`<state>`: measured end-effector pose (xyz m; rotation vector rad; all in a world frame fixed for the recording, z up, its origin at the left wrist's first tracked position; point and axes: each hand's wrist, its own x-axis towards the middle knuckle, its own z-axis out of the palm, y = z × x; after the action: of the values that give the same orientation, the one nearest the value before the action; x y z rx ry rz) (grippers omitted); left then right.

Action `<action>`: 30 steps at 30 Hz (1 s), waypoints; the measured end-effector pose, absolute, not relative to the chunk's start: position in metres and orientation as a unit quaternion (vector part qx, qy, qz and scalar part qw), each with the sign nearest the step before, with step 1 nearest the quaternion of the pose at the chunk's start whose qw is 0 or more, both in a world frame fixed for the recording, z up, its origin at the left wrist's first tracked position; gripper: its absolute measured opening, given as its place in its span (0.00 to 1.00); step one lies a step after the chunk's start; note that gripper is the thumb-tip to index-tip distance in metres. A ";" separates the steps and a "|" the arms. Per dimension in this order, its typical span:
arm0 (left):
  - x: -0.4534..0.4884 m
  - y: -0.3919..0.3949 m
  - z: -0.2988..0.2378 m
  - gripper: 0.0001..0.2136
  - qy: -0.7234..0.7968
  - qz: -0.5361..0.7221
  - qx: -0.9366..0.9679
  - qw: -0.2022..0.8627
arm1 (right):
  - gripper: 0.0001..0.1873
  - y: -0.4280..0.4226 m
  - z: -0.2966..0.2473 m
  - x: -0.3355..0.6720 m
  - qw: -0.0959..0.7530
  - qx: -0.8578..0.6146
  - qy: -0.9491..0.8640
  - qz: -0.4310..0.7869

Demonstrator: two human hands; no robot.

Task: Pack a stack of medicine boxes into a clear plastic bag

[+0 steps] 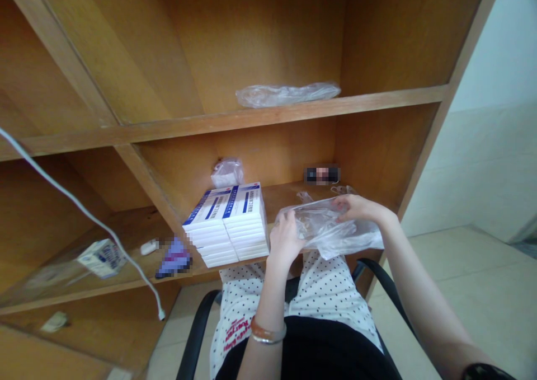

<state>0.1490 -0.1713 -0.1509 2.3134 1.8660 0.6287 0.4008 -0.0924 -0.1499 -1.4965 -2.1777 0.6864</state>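
Observation:
A crinkled clear plastic bag (323,223) lies across the front of the middle shelf, above my lap. My left hand (287,240) has its fingers curled over the bag's left edge, close beside the boxes. At the bag's back right side, my right hand (356,209) grips the film with bent fingers. Two side-by-side stacks of white and blue boxes (229,223) stand left of my left hand, near the shelf's front edge. What the bag holds, if anything, cannot be made out.
Another clear bag (288,95) rests on the upper shelf. Behind the boxes sits a wrapped bundle (227,173); a blurred dark item (322,174) lies farther right. A white cable (79,205) hangs at left, before a small carton (102,258). Chair armrests (200,329) flank my legs.

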 end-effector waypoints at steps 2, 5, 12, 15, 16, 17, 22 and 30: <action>0.150 -0.170 -0.152 0.30 0.621 0.213 0.752 0.048 | 0.27 -0.091 -0.152 0.400 0.183 -0.529 -0.788 0.255; 0.151 -0.168 -0.151 0.26 0.602 0.219 0.767 0.042 | 0.30 -0.086 -0.159 0.398 0.158 -0.535 -0.790 0.255; 0.156 -0.166 -0.151 0.14 0.479 0.246 0.839 0.069 | 0.36 -0.089 -0.162 0.393 0.133 -0.553 -0.790 0.228; 0.158 -0.167 -0.156 0.08 0.484 0.215 0.844 0.083 | 0.41 -0.093 -0.156 0.390 0.119 -0.558 -0.792 0.216; 0.158 -0.167 -0.157 0.06 0.493 0.204 0.842 0.084 | 0.42 -0.093 -0.155 0.390 0.113 -0.557 -0.794 0.215; 0.158 -0.168 -0.158 0.04 0.506 0.191 0.837 0.084 | 0.42 -0.093 -0.154 0.390 0.108 -0.554 -0.797 0.215; 0.156 -0.171 -0.159 0.12 0.596 0.137 0.789 0.057 | 0.42 -0.091 -0.154 0.396 0.103 -0.555 -0.797 0.215; 0.152 -0.169 -0.155 0.07 0.641 0.200 0.741 -0.019 | 0.32 -0.097 -0.147 0.390 0.154 -0.495 -0.816 0.257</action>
<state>0.1525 -0.1686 -0.1554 2.3569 2.0383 0.6354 0.3901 -0.0966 -0.1472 -1.4184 -2.3376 0.7368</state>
